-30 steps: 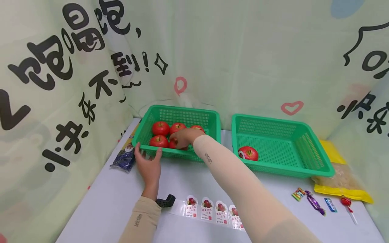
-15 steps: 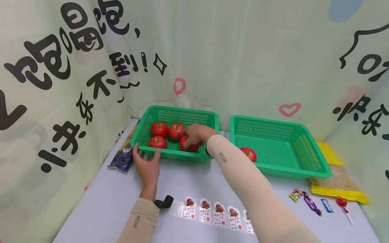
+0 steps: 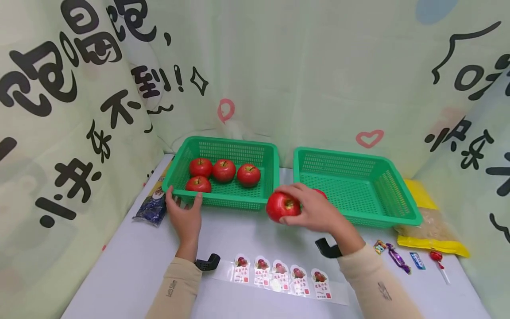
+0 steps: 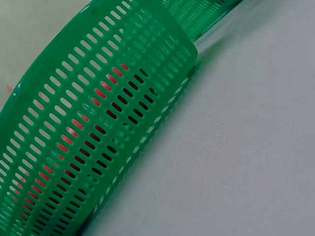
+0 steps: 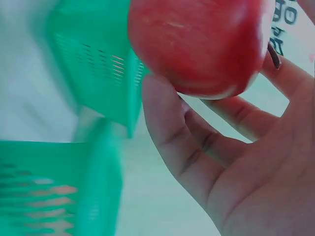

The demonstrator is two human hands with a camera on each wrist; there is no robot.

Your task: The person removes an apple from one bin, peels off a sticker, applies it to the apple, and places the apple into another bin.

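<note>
While the strip of fruit stickers (image 3: pixel 280 280) lies along the bottom edge of the head view on the white table (image 3: pixel 119 283), both sleeved forearms come up from below it. Just above the strip, right of centre, the right hand (image 3: pixel 318 212) grips a red apple (image 3: pixel 282 206), fingers curled round it from the right; the right wrist view shows the apple (image 5: pixel 197 44) resting on the fingertips (image 5: pixel 162 113) with the palm cupped beneath. The apple is held above the table, in front of the gap between the two baskets. Left of centre, the left hand (image 3: pixel 184 215) rests against the near wall of the left green basket (image 3: pixel 223 201), thumb and fingers spread along its rim; the left wrist view shows only that slotted wall (image 4: pixel 98 132) with red showing through the holes.

Inside this basket lie four apples: one at the near left (image 3: pixel 198 184) and three in a row behind it (image 3: pixel 224 170). In the right half of the frame sits the right green basket (image 3: pixel 358 186), with a bit of red (image 3: pixel 320 192) peeping out behind the right hand. At lower right lie wrapped sweets (image 3: pixel 398 259) and a lollipop (image 3: pixel 437 258), with a yellow bag (image 3: pixel 432 230) behind them. A dark blue packet (image 3: pixel 150 208) lies at the left basket's near corner. Printed curtains (image 3: pixel 79 110) close the scene behind.
</note>
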